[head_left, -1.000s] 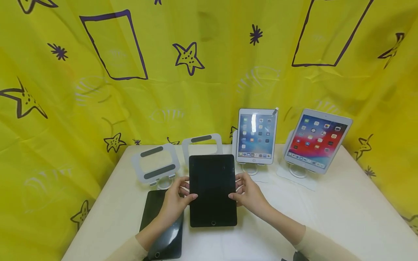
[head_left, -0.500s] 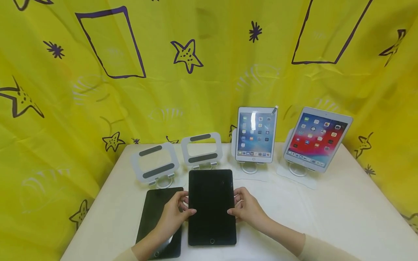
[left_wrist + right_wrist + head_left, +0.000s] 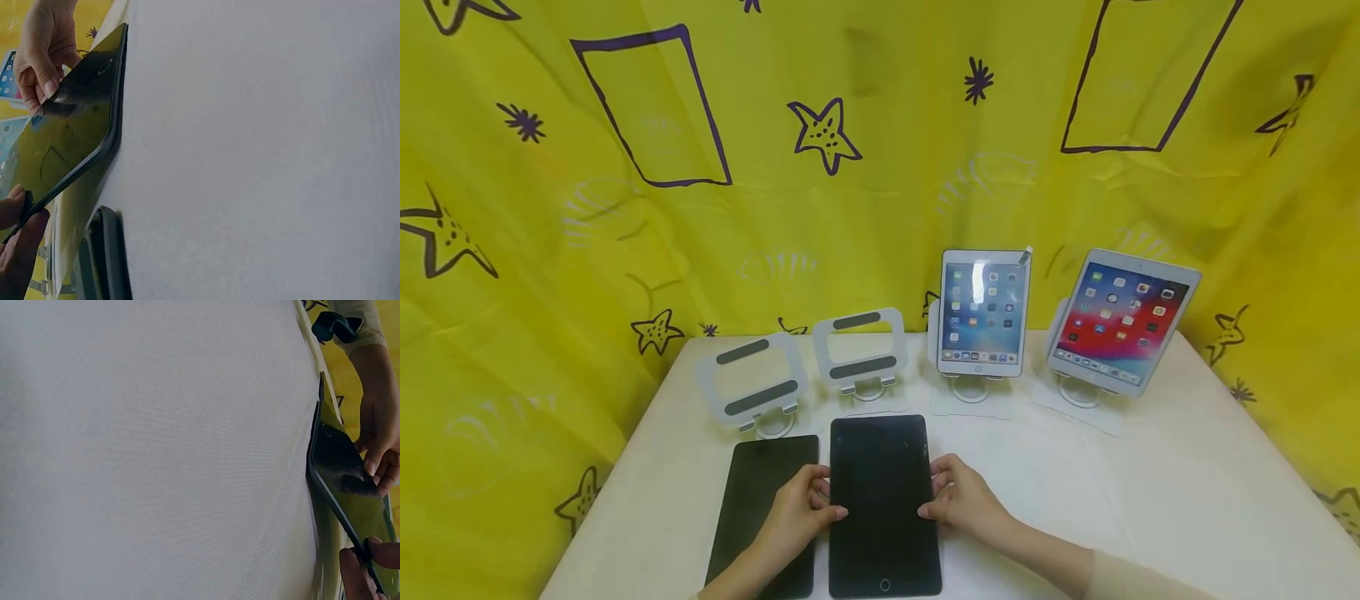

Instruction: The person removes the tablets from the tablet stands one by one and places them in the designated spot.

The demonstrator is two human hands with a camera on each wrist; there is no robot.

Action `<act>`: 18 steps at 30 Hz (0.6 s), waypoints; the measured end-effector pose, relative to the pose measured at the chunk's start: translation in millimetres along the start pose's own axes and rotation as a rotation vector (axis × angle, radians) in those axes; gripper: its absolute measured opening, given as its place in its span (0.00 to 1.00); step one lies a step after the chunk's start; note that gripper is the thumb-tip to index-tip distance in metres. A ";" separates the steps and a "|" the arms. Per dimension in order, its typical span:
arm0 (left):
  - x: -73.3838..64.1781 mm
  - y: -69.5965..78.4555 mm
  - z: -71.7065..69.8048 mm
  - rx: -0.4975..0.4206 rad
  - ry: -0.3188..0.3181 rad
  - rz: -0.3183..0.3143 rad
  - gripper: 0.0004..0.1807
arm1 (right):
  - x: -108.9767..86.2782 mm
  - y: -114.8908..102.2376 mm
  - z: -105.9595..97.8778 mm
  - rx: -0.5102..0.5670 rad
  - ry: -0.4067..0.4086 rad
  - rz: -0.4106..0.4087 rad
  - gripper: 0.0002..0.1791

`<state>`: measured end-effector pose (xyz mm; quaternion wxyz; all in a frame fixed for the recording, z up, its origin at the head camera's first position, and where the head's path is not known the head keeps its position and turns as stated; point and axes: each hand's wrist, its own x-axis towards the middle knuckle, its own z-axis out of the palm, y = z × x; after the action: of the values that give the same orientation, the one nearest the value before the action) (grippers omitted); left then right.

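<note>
Both hands hold a black tablet [image 3: 883,500], screen up, home button towards the person. My left hand [image 3: 793,512] grips its left edge, thumb on the front and fingers behind. On the opposite edge my right hand [image 3: 966,504] grips it the same way. Both wrist views show the tablet [image 3: 75,131] tilted, its home-button end close to the table; whether it touches, I cannot tell. A second black tablet [image 3: 767,475] lies flat to the left, partly hidden by my left hand and forearm.
Behind stand two bare white tablet stands [image 3: 752,383] [image 3: 861,346]. Right of them, two more stands carry white tablets with lit screens [image 3: 983,317] [image 3: 1123,321]. All rest on a white-covered table [image 3: 1150,492] before a yellow patterned curtain [image 3: 880,217].
Both hands have brought the held tablet down and towards the person, away from the stands. The second stand from the left now shows fully.
</note>
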<state>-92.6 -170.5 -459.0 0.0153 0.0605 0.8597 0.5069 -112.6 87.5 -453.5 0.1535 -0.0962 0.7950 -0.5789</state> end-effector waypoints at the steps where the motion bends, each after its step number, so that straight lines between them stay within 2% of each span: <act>1: 1.0 -1.5 0.1 -0.002 -0.005 -0.004 0.27 | 1.4 0.5 0.3 -0.012 0.003 0.005 0.29; 8: 6.6 -9.3 -0.2 -0.003 -0.061 -0.035 0.27 | 11.3 5.3 0.7 -0.183 0.029 0.012 0.25; 11: 8.3 -11.5 -0.2 -0.029 -0.090 -0.054 0.27 | 13.7 8.6 0.1 -0.217 0.014 -0.003 0.23; 18: 12.3 -14.0 -2.6 -0.047 -0.125 -0.113 0.27 | 21.0 9.4 -0.9 -0.143 -0.103 0.004 0.22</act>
<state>-106.2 -178.0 -469.6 0.0988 0.0430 0.8469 0.5207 -132.3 84.3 -465.0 0.1879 -0.1350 0.8255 -0.5148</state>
